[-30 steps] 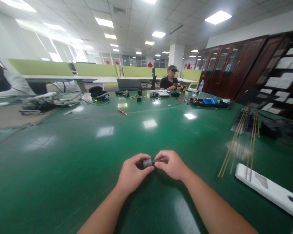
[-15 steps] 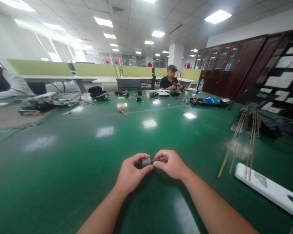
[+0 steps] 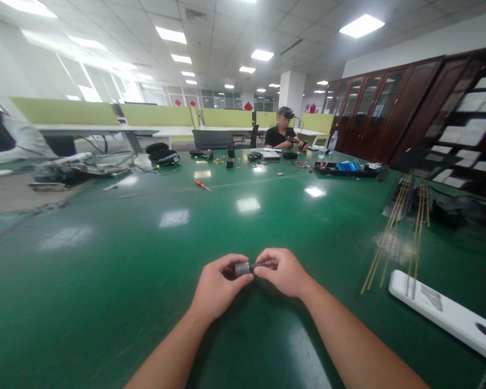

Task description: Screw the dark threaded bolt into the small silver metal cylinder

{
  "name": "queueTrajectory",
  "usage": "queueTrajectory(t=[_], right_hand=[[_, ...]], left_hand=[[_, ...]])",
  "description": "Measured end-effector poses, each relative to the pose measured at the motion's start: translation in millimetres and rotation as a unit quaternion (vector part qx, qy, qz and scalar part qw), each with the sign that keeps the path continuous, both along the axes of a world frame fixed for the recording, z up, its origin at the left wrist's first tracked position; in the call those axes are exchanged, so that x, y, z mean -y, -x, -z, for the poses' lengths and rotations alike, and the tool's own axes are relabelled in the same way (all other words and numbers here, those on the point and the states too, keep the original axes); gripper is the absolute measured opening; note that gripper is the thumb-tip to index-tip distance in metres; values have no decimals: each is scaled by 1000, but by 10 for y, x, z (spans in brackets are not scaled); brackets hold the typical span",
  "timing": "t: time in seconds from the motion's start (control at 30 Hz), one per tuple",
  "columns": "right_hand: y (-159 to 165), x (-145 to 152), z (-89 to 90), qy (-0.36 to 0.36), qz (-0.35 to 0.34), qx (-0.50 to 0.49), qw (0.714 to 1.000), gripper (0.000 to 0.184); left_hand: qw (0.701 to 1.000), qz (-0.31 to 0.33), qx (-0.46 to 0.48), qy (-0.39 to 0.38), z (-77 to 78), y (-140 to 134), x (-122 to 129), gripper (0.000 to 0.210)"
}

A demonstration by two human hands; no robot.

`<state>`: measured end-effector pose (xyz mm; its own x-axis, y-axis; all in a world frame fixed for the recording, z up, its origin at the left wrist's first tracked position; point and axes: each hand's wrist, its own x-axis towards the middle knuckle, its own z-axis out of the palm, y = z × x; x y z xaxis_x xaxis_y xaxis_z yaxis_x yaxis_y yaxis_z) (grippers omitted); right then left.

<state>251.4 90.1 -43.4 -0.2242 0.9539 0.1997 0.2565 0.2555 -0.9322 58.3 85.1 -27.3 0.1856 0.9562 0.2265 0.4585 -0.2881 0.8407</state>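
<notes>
Just above the green tabletop point(image 3: 243, 227), my left hand point(image 3: 216, 286) grips a small grey metal cylinder point(image 3: 242, 268) between thumb and fingers. From the cylinder's right end runs a thin, dark, ridged metal shaft point(image 3: 261, 265), which my right hand point(image 3: 285, 273) pinches between thumb and forefinger. Both hands are closed and their fingertips nearly meet at the joint between cylinder and shaft. The far end of the shaft is partly hidden by the right fingers, and the picture is too soft to name the part's exact kind.
A red screwdriver point(image 3: 203, 185) lies farther up the table. At right are thin yellowish rods point(image 3: 383, 248) and a long white case point(image 3: 441, 313). Electronic parts point(image 3: 79, 172) are piled at left, a black tray point(image 3: 346, 170) at back right. A person point(image 3: 281, 135) sits opposite.
</notes>
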Motion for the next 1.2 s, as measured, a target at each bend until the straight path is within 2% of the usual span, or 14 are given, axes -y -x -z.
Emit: queueTrajectory(t=[0.67, 0.93, 1.2], right_hand=[[-56, -4, 45, 7, 19, -10, 1000, 12], [-95, 57, 40, 1, 39, 15, 999, 11], [-119, 148, 79, 21, 57, -19, 998, 11]], left_hand=[[998, -5, -46, -33, 32, 1, -24, 32], [994, -6, -75, -75, 34, 9, -2, 30], [985, 26, -115, -128, 26, -11, 49, 28]])
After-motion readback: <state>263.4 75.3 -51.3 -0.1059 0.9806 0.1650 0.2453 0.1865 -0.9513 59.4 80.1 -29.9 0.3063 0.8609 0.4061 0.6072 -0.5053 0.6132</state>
